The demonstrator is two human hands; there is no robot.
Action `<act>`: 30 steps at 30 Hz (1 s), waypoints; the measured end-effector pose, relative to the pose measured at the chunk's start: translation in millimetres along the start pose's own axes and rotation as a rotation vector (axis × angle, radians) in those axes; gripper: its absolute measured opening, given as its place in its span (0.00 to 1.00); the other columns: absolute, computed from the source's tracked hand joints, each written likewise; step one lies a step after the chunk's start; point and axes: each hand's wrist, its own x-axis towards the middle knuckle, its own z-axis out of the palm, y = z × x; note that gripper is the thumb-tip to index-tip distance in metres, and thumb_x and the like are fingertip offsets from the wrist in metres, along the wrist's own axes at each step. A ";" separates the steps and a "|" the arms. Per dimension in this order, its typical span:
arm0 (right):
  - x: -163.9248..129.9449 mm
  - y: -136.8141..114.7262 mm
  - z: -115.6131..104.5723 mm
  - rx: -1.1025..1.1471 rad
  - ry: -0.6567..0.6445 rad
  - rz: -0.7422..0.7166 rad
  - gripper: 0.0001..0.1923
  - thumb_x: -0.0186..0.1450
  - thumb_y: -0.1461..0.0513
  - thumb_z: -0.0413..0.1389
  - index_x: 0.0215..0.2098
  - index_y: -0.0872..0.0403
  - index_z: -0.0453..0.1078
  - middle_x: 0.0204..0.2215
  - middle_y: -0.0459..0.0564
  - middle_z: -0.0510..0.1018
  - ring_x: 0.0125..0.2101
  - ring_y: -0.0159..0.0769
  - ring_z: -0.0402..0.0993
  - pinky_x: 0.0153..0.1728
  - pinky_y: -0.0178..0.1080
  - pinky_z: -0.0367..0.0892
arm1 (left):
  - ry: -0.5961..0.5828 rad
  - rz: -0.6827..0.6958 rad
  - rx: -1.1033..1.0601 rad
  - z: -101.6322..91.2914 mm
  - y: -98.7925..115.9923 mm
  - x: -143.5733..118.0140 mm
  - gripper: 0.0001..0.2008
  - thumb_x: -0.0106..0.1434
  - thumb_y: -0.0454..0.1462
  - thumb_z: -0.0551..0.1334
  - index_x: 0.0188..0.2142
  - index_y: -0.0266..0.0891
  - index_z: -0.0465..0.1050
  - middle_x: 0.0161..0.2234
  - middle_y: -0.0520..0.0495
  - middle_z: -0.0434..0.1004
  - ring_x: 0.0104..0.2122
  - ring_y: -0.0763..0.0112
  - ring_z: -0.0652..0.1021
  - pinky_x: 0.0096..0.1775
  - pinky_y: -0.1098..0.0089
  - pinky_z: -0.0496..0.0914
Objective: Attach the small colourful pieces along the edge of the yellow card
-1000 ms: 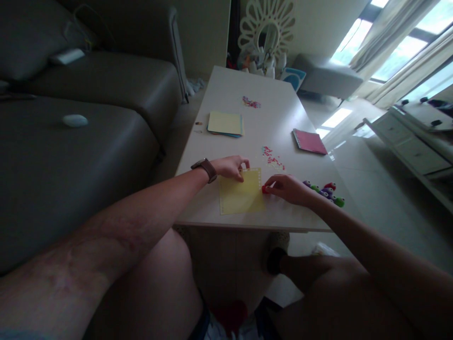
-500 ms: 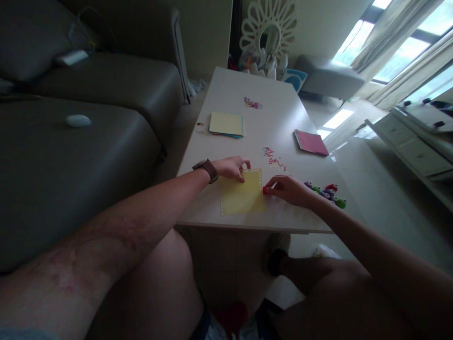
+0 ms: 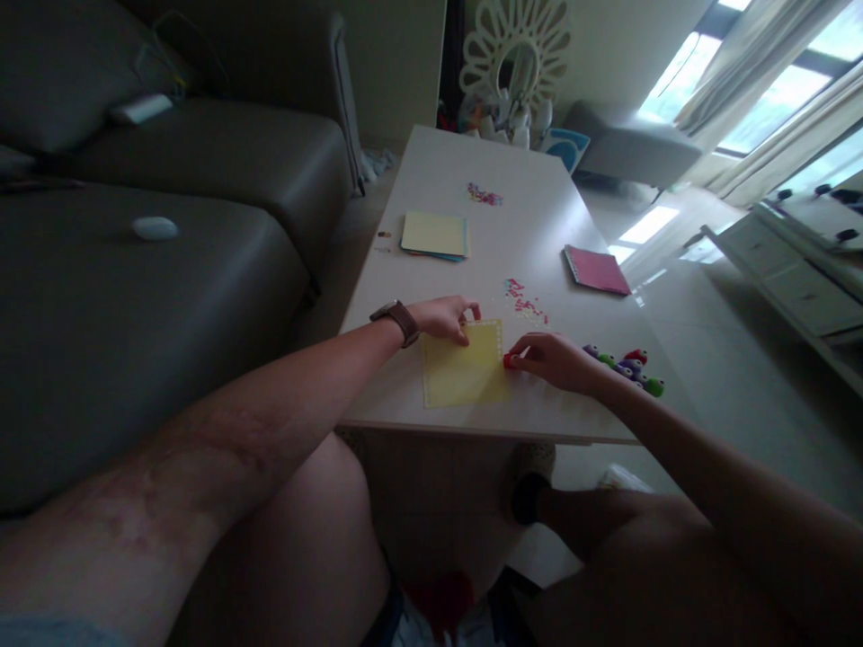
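A yellow sheet of paper [image 3: 462, 373] lies near the front edge of the white table, with a row of small punched shapes along its borders. My left hand [image 3: 449, 319] rests on the sheet's top edge, thumb and forefinger apart, pressing it down. At the sheet's right edge, my right hand [image 3: 546, 359] pinches a small red craft punch [image 3: 509, 360]. The fingers partly cover the punch. Several more small punches [image 3: 630, 367] in purple, green and red lie by my right forearm. Tiny cut-out paper bits [image 3: 526, 301], mostly red and pale, are scattered just beyond my hands.
Farther back on the table [image 3: 519, 234] sit a stack of coloured paper [image 3: 435, 234], another heap of paper bits [image 3: 484, 194] and a pink pad [image 3: 597, 270]. A grey sofa [image 3: 222, 261] stands at left. White drawers [image 3: 802, 279] are at right. A round mirror [image 3: 518, 67] stands behind.
The view has shifted very slightly. Both hands, the yellow sheet and the red craft punch keep the same places relative to one another.
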 end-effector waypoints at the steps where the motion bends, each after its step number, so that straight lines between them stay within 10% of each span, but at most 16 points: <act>1: 0.0 0.0 -0.1 -0.003 0.002 0.003 0.13 0.65 0.52 0.58 0.37 0.52 0.78 0.30 0.51 0.80 0.27 0.34 0.72 0.29 0.37 0.65 | 0.001 -0.001 0.002 0.0 0.3 -0.3 0.31 0.50 0.33 0.68 0.55 0.38 0.66 0.37 0.46 0.81 0.32 0.65 0.79 0.30 0.71 0.68; 30: 0.3 -2.8 1.1 0.010 -0.007 0.001 0.13 0.65 0.52 0.59 0.36 0.52 0.77 0.29 0.50 0.80 0.27 0.34 0.72 0.29 0.37 0.65 | 0.042 -0.006 0.064 0.4 5.0 -1.3 0.31 0.51 0.33 0.69 0.55 0.37 0.66 0.38 0.45 0.80 0.36 0.64 0.78 0.35 0.70 0.68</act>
